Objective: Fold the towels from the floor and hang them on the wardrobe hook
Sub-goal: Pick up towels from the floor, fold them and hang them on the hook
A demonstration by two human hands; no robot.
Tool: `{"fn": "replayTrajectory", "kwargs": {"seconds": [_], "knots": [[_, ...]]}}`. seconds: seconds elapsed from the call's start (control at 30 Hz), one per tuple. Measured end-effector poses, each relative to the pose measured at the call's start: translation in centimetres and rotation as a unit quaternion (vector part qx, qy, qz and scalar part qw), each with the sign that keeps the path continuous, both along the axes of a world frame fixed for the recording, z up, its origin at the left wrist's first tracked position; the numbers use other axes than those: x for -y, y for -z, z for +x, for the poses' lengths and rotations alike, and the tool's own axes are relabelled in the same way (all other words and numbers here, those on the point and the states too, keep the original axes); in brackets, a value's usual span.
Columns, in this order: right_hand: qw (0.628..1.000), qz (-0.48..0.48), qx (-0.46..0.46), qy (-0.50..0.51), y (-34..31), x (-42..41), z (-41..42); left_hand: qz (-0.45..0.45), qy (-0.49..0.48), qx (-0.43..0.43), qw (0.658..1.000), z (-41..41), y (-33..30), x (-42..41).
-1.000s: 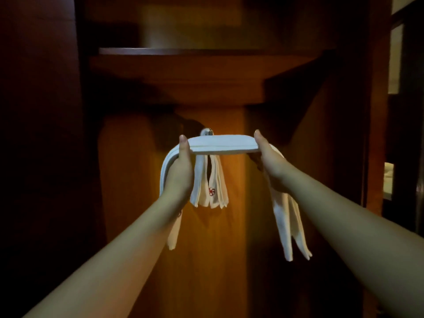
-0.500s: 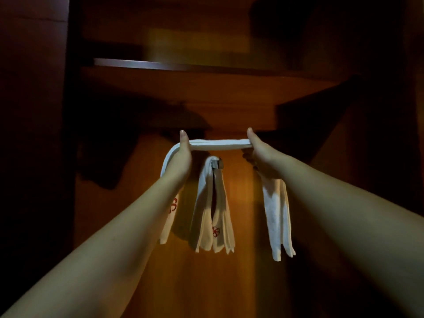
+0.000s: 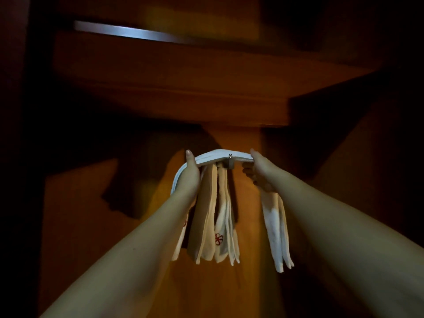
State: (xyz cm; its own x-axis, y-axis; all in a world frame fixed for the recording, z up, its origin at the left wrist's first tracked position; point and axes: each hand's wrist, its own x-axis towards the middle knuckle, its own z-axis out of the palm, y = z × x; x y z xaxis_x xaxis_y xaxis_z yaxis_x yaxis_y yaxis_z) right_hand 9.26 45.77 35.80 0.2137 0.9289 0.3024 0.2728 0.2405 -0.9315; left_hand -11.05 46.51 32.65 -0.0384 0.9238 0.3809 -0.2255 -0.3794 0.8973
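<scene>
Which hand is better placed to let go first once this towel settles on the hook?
Probably the right hand: the hook sits nearer it under the folded towel, so the left hand steadies the longer span.

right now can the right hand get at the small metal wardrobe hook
Probably yes, though not freely. The right hand sits just beside the small metal wardrobe hook, nothing between them, but it grips the folded white towel stretched over the hook, with the left hand.

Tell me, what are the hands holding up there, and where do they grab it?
A folded white towel. The left hand grips its left bend, the right hand its right bend; both ends hang down.
</scene>
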Motion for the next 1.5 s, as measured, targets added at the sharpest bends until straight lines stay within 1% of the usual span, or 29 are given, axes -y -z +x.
{"fn": "replayTrajectory", "kwargs": {"seconds": [0.07, 0.13, 0.2, 0.27, 0.33, 0.4, 0.5, 0.57, 0.67, 0.77, 0.83, 0.93, 1.0, 1.03, 1.07, 1.17, 1.23, 1.3, 1.37, 1.5], "knots": [[1.000, 0.004, -0.013, 0.013, 1.1, 0.0, -0.5, -0.044, -0.012, 0.021, 0.999, 0.5, 1.1, 0.2], [0.999, 0.008, -0.021, 0.028, 2.5, 0.2, -1.3, -0.080, -0.020, 0.017, 0.996, 1.2, 2.1, 0.9], [0.998, 0.002, -0.052, 0.034, 3.9, 0.4, -2.2, -0.100, -0.013, 0.009, 0.995, 2.2, 2.9, 2.0], [0.995, -0.014, -0.094, 0.030, 4.8, 0.7, -3.4, -0.122, 0.033, 0.018, 0.992, 3.4, 3.0, 3.4], [0.991, -0.038, -0.128, 0.015, 5.3, 1.2, -4.5, -0.137, 0.082, 0.052, 0.986, 4.4, 2.9, 4.9], [0.986, -0.064, -0.153, -0.016, 5.6, 1.8, -5.4, -0.137, 0.098, 0.075, 0.983, 5.0, 2.7, 6.1], [0.981, -0.107, -0.145, -0.067, 5.7, 3.0, -6.1, -0.157, 0.133, 0.096, 0.974, 5.1, 2.4, 7.7], [0.981, -0.134, -0.120, -0.073, 6.3, 4.1, -6.1, -0.189, 0.146, 0.086, 0.967, 4.6, 2.9, 8.2], [0.982, -0.175, -0.053, -0.056, 8.4, 6.1, -5.4, -0.250, 0.131, 0.000, 0.959, 3.1, 5.3, 8.8], [0.972, -0.229, 0.013, -0.052, 11.1, 8.7, -4.8, -0.278, 0.158, -0.078, 0.944, 1.4, 8.8, 10.7], [0.967, -0.243, 0.057, -0.041, 12.5, 10.9, -4.6, -0.269, 0.146, -0.140, 0.942, 0.5, 10.8, 12.7], [0.964, -0.241, 0.112, -0.022, 14.2, 14.3, -4.5, -0.249, 0.082, -0.184, 0.947, -1.0, 12.5, 16.1], [0.961, -0.236, 0.146, -0.009, 15.3, 16.2, -4.5, -0.218, 0.049, -0.227, 0.948, -1.9, 13.4, 18.0], [0.958, -0.234, 0.168, -0.004, 15.8, 17.3, -4.5, -0.199, 0.035, -0.263, 0.943, -2.4, 13.8, 18.8], [0.953, -0.235, 0.194, 0.002, 16.1, 18.4, -4.6, -0.179, 0.021, -0.310, 0.934, -2.8, 14.2, 19.6], [0.930, -0.243, 0.274, 0.023, 16.8, 22.0, -5.3, -0.114, -0.018, -0.455, 0.883, -4.4, 15.0, 21.4], [0.910, -0.239, 0.336, 0.039, 17.5, 24.7, -5.9, -0.062, -0.017, -0.528, 0.847, -5.2, 16.0, 22.3], [0.882, -0.236, 0.404, 0.058, 18.8, 27.4, -6.5, -0.017, -0.005, -0.591, 0.807, -5.8, 17.5, 23.2], [0.867, -0.231, 0.435, 0.071, 20.8, 30.2, -6.7, 0.008, 0.011, -0.627, 0.779, -6.4, 19.4, 24.2], [0.868, -0.228, 0.431, 0.094, 25.6, 36.0, -6.7, 0.031, 0.051, -0.657, 0.751, -7.5, 23.7, 27.1]]}}
